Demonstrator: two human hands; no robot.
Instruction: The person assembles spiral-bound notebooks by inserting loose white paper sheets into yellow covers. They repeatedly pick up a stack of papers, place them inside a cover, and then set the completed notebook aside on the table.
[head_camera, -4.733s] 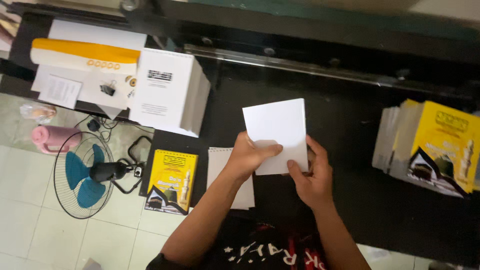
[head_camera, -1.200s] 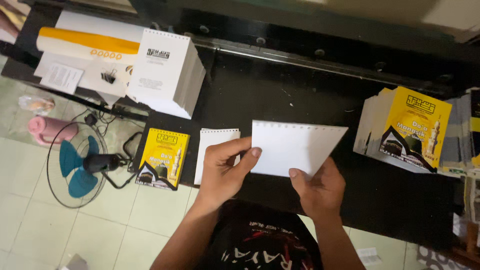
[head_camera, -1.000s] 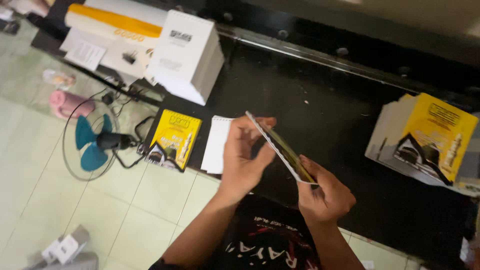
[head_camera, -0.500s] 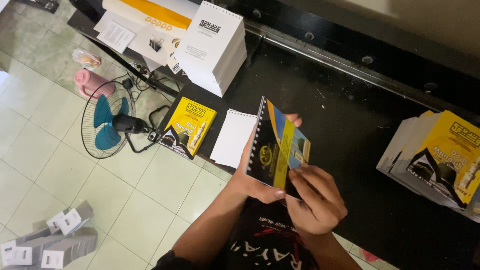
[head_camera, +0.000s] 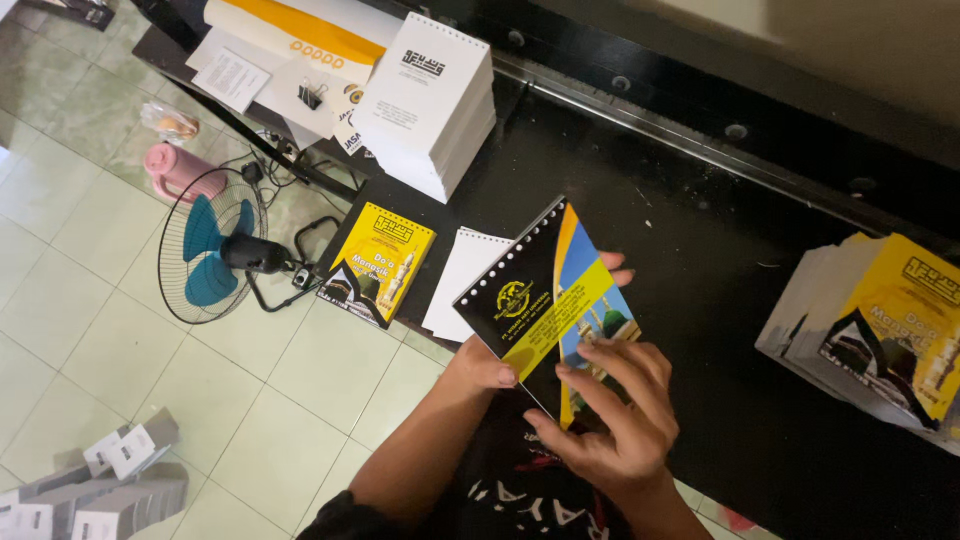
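Both my hands hold a punched booklet cover (head_camera: 545, 300), black with a yellow and blue band and a row of holes along its upper left edge. My left hand (head_camera: 490, 365) grips it from underneath, fingertips showing past its right edge. My right hand (head_camera: 610, 420) lies spread on its lower part. It hovers tilted over the black table (head_camera: 700, 250). Just left of it lie a punched white sheet stack (head_camera: 460, 280) and a yellow booklet stack (head_camera: 380, 260).
A tall white punched sheet stack (head_camera: 430, 100) stands at the back left, beside a white and orange box (head_camera: 290, 45). A fanned pile of yellow covers (head_camera: 880, 320) lies at the right. On the tiled floor stand a fan (head_camera: 210, 255), a pink bottle (head_camera: 180, 170) and small boxes (head_camera: 100, 480).
The held piece was flipped from its white side, shown edge-on, to its printed black and yellow side. My right hand moved onto its face. The view swung left toward the floor.
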